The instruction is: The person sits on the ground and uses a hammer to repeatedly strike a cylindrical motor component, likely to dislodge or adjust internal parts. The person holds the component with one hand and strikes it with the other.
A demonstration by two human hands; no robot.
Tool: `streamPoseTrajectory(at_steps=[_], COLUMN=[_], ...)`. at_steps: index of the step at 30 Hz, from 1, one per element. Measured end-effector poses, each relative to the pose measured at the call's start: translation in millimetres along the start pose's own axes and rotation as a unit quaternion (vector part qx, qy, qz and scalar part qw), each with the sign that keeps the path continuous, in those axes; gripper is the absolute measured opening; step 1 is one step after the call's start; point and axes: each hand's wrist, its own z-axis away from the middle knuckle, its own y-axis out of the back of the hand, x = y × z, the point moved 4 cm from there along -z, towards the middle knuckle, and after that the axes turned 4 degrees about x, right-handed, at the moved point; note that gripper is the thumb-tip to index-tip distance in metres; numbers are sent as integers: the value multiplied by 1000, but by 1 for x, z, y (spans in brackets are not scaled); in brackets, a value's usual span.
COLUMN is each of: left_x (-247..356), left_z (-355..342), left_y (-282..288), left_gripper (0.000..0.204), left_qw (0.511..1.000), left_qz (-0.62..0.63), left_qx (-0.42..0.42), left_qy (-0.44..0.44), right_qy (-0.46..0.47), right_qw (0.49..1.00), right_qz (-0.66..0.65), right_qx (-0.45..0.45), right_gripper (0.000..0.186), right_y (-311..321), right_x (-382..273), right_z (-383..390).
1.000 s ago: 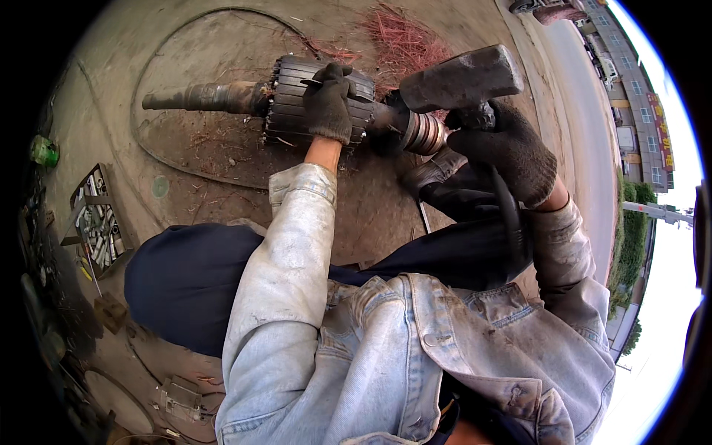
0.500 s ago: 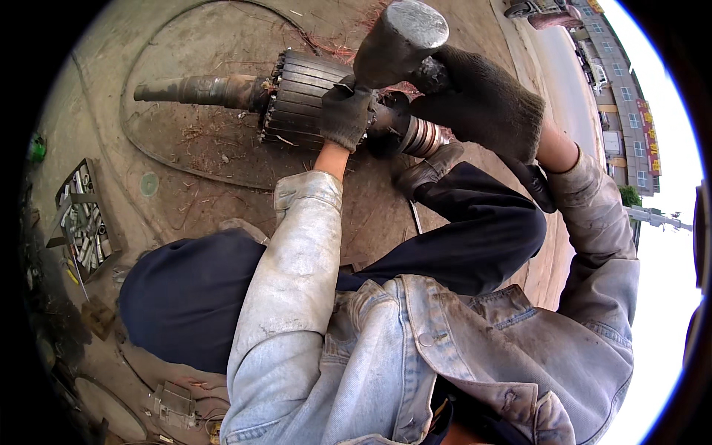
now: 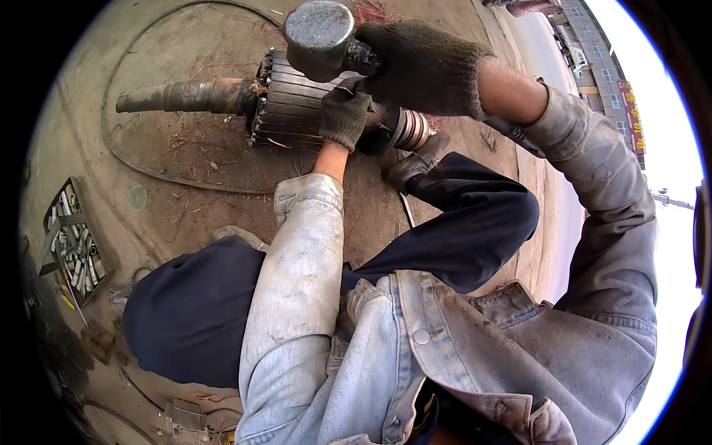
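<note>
In front of me lies a motor rotor (image 3: 291,107) with dark lengthwise bars and a rusty shaft (image 3: 185,96) pointing left. Coppery slip rings (image 3: 411,130) show at its right end. My gloved right hand (image 3: 426,67) is closed round the handle of a heavy hammer (image 3: 317,37); the metal head is raised over the rotor, just above and left of my other hand. My gloved left hand (image 3: 344,115) is closed at the rotor's right end. Whatever it grips is hidden behind its fingers and the hammer.
An open metal toolbox (image 3: 78,241) full of sockets and wrenches stands at left. A black cable (image 3: 119,141) curves round the rotor on the ground. Reddish wire scraps (image 3: 374,13) lie beyond. My shoe (image 3: 415,163) is close to the slip rings. A road and building (image 3: 604,67) are at right.
The hammer and my right hand have swung left, from above the rotor's right end to over its bars. My left hand stays at nearly the same place.
</note>
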Motion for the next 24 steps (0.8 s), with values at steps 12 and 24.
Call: streamPoseTrajectory(at_steps=[12,24], left_x=[54,30], left_z=[-50,-24], left_y=[-17,-29], left_gripper=[32,18], left_qw=[874,965], left_qz=[474,248], left_qx=[48,51], left_qy=[98,70], right_qy=[-278,-326], right_qw=[852,569], right_qz=[-444,-754], right_qx=[14,35], right_gripper=[30,16], right_y=[-18,-84], right_x=[78,114], right_z=[120,179])
